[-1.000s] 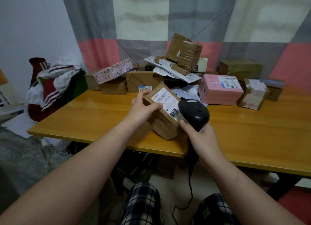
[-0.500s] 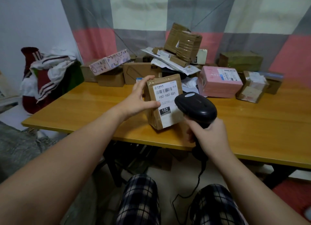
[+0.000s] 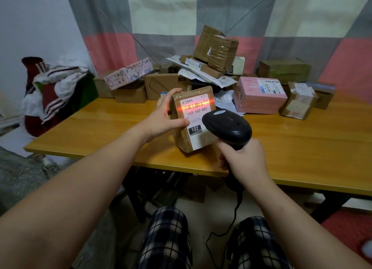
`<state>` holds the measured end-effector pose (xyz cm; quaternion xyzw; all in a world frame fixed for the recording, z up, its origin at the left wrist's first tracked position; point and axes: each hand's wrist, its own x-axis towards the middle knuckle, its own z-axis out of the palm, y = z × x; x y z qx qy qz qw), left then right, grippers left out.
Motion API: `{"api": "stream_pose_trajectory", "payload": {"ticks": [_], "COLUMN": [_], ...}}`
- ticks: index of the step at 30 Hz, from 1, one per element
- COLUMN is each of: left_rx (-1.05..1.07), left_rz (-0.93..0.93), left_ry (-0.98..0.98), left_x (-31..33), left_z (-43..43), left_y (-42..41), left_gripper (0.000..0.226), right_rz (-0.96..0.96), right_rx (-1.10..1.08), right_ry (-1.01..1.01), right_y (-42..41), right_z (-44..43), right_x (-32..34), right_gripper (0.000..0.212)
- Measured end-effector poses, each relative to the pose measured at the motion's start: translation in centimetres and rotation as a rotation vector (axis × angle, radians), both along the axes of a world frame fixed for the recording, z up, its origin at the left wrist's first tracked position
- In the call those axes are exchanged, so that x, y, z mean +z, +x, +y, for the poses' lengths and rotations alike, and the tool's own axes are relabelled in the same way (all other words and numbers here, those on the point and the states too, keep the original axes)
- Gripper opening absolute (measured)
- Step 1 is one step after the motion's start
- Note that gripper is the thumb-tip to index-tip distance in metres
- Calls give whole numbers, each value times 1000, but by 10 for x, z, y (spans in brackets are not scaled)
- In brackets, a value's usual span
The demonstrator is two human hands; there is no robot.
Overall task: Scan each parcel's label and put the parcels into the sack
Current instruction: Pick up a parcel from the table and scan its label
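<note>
Orange table (image 3: pixel 90 131), centre frame: the brown parcel (image 3: pixel 181 141) stands on end near the front edge, long axis almost vertical, label (image 3: pixel 198 117) facing the seated person. Left hand (image 3: pixel 167 117) grips its left side, thumb on the front; right hand (image 3: pixel 245 160) wraps the scanner (image 3: pixel 227 125) handle, its head aimed at the label.

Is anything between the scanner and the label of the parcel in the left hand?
Nothing visible. The scanner in the right hand faces the label on the parcel, its red line across the barcode. The left hand touches only the label's left edge.
</note>
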<state>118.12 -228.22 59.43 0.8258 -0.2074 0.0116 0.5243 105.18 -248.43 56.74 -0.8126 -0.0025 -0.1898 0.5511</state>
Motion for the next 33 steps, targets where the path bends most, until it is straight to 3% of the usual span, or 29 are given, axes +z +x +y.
{"api": "stream_pose_trajectory", "payload": {"ticks": [26,33], "left_rx": [39,347], "left_rz": [-107,-321], "left_ry": [-6,-220], "left_x": [-3,-17], "left_z": [-2,23], "left_y": [-12,-65], "left_gripper": [88,86], "right_rz": [-55,-89], "right_rx": [-13,198], "right_ry": [61,28], "right_y": [-8,-3], "right_z": [5,38], "right_x": [-7,3], "right_gripper": [18,15]}}
